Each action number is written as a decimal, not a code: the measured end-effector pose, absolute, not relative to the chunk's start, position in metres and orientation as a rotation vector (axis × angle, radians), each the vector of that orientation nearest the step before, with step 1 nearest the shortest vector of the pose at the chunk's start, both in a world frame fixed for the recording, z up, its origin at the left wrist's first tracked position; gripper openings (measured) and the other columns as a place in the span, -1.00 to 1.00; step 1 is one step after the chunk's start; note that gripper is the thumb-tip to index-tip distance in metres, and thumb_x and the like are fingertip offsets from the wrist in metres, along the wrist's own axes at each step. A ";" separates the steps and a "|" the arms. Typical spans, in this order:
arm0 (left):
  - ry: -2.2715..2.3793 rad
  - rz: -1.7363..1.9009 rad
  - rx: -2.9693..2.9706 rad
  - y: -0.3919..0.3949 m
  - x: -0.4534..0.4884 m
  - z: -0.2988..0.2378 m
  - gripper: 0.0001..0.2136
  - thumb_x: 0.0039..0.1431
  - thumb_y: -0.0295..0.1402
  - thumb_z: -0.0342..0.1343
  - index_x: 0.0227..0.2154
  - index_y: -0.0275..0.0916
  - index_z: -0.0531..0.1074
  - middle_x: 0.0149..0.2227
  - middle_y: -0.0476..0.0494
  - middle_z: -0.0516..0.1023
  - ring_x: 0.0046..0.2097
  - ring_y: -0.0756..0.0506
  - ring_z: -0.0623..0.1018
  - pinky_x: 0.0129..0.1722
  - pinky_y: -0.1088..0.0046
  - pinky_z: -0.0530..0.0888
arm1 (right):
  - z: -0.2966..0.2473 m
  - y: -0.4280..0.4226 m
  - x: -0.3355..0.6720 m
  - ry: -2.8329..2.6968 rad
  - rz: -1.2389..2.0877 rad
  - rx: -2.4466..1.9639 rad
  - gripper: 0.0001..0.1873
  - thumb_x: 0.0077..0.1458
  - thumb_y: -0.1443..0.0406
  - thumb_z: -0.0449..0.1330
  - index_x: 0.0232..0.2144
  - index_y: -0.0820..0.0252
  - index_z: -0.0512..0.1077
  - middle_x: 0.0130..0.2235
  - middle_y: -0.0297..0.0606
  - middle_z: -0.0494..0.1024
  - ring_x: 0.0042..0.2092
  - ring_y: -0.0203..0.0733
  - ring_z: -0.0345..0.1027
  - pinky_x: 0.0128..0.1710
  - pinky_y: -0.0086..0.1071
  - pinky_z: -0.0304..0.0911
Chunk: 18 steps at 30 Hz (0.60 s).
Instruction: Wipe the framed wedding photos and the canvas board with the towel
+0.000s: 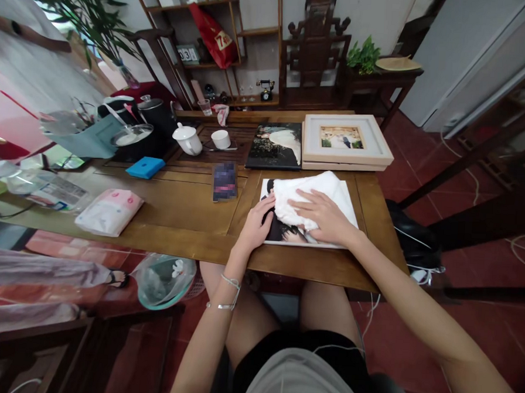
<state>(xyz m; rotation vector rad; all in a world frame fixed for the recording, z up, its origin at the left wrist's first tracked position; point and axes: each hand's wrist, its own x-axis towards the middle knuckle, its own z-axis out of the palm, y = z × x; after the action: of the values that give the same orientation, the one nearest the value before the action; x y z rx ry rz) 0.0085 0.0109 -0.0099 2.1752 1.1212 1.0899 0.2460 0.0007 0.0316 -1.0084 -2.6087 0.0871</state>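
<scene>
A photo print or panel [282,233] lies flat near the front edge of the wooden table, its dark and white picture partly covered. Spread over it is a white cloth [296,189]. My right hand [321,214] rests flat on the cloth with its fingers stretched out. At the panel's left edge lies my left hand [259,223], fingers extended, its tips by the cloth's left side. What the picture shows beneath the cloth and my right hand is hidden.
Behind the panel sit a dark photo panel [276,145] and a white picture frame [371,142] on others. Leftward are a phone-like dark item [224,181], a teapot [187,140], a cup [220,138], a blue box [145,167] and a tissue pack [109,212]. A bin [165,282] stands below.
</scene>
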 end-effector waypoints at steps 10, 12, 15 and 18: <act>1.161 1.088 2.153 0.010 0.011 -0.008 -0.68 0.29 -0.44 -0.07 0.02 -0.23 0.46 0.19 -0.26 0.42 0.25 -0.19 0.37 0.28 0.05 0.27 | 0.032 0.013 0.258 -2.624 0.152 -0.875 -0.31 -0.10 0.45 0.12 0.15 0.14 0.36 0.23 -0.30 0.37 0.34 0.00 0.00 0.29 0.04 -0.07; 1.155 1.082 2.151 0.009 0.011 -0.006 -0.67 0.30 -0.44 -0.07 0.04 -0.21 0.45 0.20 -0.24 0.42 0.26 -0.18 0.37 0.29 0.05 0.26 | 0.031 0.014 0.260 -2.614 0.129 -0.935 -0.31 -0.11 0.46 0.12 0.14 0.13 0.38 0.23 -0.31 0.37 0.34 0.00 0.00 0.28 0.04 -0.05; 1.160 1.067 2.151 0.008 0.011 -0.005 -0.66 0.31 -0.44 -0.09 0.07 -0.20 0.43 0.19 -0.22 0.43 0.25 -0.16 0.37 0.29 0.06 0.25 | 0.031 0.015 0.260 -2.524 0.053 -1.155 -0.38 -0.10 0.46 0.12 0.08 0.16 0.44 0.22 -0.26 0.38 0.33 0.04 0.01 0.28 0.07 -0.04; 1.167 1.057 2.158 0.007 0.010 -0.004 -0.66 0.31 -0.44 -0.10 0.08 -0.22 0.42 0.18 -0.25 0.44 0.25 -0.16 0.38 0.29 0.07 0.26 | 0.031 0.013 0.256 -2.435 -0.008 -1.353 -0.43 -0.07 0.44 0.13 0.06 0.21 0.45 0.23 -0.20 0.37 0.34 0.12 -0.01 0.28 0.11 -0.06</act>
<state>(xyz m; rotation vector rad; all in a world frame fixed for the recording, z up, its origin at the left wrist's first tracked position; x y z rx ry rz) 0.0103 0.0072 -0.0038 2.1576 1.1674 1.0570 0.2557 0.0126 0.0313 -1.3528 -2.4353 -0.0081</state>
